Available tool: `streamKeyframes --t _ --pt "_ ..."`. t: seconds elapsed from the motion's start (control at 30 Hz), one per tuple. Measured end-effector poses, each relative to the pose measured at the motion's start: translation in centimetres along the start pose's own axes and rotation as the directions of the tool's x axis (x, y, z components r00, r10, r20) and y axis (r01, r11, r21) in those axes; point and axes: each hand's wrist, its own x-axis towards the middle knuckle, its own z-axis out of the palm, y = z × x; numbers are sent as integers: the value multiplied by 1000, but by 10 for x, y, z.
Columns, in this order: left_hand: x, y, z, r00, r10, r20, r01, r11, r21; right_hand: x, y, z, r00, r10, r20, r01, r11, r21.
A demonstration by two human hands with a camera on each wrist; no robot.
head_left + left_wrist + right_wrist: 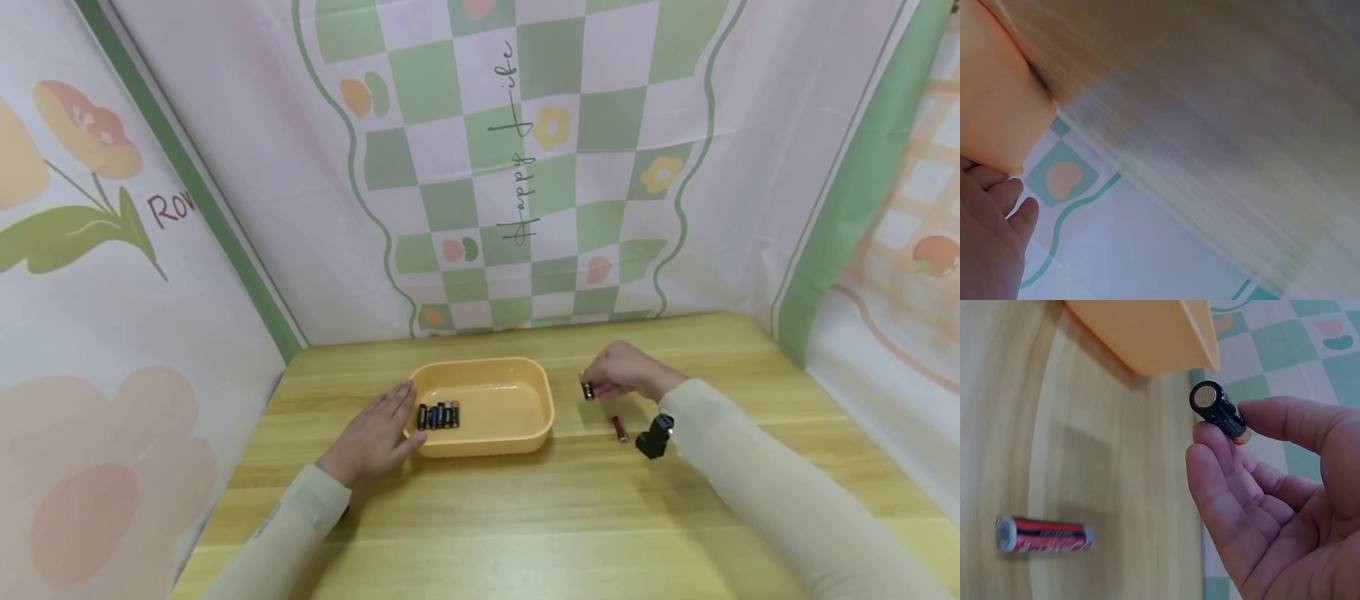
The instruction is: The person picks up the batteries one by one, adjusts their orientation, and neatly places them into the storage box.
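Observation:
My right hand [621, 369] pinches a black battery with a copper-coloured end [1219, 409] between thumb and fingertips, to the right of a yellow plastic basin [487, 448]. In the right wrist view the battery's flat end faces the camera. A red battery [619, 429] lies on the table below that hand. At the basin's left end rests my left hand [375, 437], its fingers stretched along the rim and the thumb by the front corner. Several batteries [438, 416], mostly dark, lie side by side in a row inside the basin, against its left wall.
The wooden table [510, 533] ends at a patterned cloth [517, 275] hung behind it, with more cloth on both sides. A black wrist camera [656, 437] sticks out from the right sleeve, close to the red battery.

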Motion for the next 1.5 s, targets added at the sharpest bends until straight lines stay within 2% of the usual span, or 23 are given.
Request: streamKeyframes --t 0.7,1.03,1.5 --pt "0 0 -1 1000 6 -2 -6 1000 -7 18 -33 22 999 -20 36 16 995 96" --pt "1 -4 4 1000 8 -9 -8 1000 9 26 -44 36 998 -24 51 17 991 132" --pt "1 -3 4 1000 7 -9 -7 1000 10 33 -66 53 994 -53 95 40 990 135"
